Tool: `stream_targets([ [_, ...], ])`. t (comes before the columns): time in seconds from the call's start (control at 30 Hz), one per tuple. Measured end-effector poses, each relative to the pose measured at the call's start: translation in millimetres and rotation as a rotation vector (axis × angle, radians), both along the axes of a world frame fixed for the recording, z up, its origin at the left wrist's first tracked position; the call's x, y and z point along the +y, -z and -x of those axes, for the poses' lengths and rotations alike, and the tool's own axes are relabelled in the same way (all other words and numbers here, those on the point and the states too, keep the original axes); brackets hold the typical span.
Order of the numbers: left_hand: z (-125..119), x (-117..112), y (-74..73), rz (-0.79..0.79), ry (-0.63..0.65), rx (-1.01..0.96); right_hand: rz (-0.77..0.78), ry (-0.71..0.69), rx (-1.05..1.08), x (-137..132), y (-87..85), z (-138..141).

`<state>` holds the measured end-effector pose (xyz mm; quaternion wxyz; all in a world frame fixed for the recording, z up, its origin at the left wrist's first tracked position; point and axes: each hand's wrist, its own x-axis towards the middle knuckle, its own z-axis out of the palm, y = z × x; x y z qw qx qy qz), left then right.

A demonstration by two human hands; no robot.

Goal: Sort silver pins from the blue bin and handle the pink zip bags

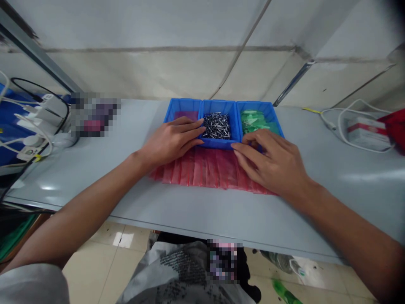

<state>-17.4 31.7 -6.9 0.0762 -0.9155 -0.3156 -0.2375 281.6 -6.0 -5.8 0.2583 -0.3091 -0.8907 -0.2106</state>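
Three blue bins stand side by side on the grey table. The left bin [182, 105] holds pink bags, the middle bin [218, 106] holds small dark metal screws [217, 126], and the right bin [268, 110] holds green bags [253, 120]. A row of overlapping pink plastic bags [209, 169] lies in front of the bins. My left hand [172, 141] lies flat, fingers stretched out, over the left bin's front edge and the pink bags. My right hand [272, 162] rests with fingers spread on the bags and the right bin's front rim.
White cables and a power strip [31, 126] lie at the far left. At the right lie a white cable [344, 126], a small box [367, 133] and something red [395, 126]. The table's near edge [202, 230] runs above the tiled floor.
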Motion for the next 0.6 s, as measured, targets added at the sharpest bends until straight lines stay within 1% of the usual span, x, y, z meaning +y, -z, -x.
stream_targets([
  [0.03, 0, 1, 0.7, -0.014, 0.007, -0.002, 0.010, 0.029, -0.021, -2, -2.8, -2],
  [0.1, 0, 2, 2.0, -0.052, 0.017, 0.001, 0.086, 0.118, -0.073, -7, -7.9, -8],
  [0.2, 0, 3, 3.3, -0.094, 0.020, 0.008, 0.290, 0.259, -0.231, -11, -11.7, -19],
  [0.23, -1, 3, 3.4, -0.102, 0.021, 0.010, 0.377, 0.282, -0.289, -11, -11.9, -21],
  [0.3, -1, 3, 3.3, -0.110, 0.019, 0.015, 0.542, 0.276, -0.349, -12, -11.4, -22],
  [0.37, -2, 2, 2.8, -0.116, 0.018, 0.024, 0.641, 0.253, -0.361, -12, -10.6, -19],
  [0.43, -3, 1, 2.3, -0.124, 0.019, 0.033, 0.623, 0.268, -0.376, -14, -10.7, -16],
  [0.53, -3, 0, 1.8, -0.137, 0.018, 0.036, 0.536, 0.377, -0.447, -18, -12.6, -13],
  [0.6, -3, 0, 1.7, -0.146, 0.013, 0.038, 0.543, 0.449, -0.504, -20, -13.9, -12],
])
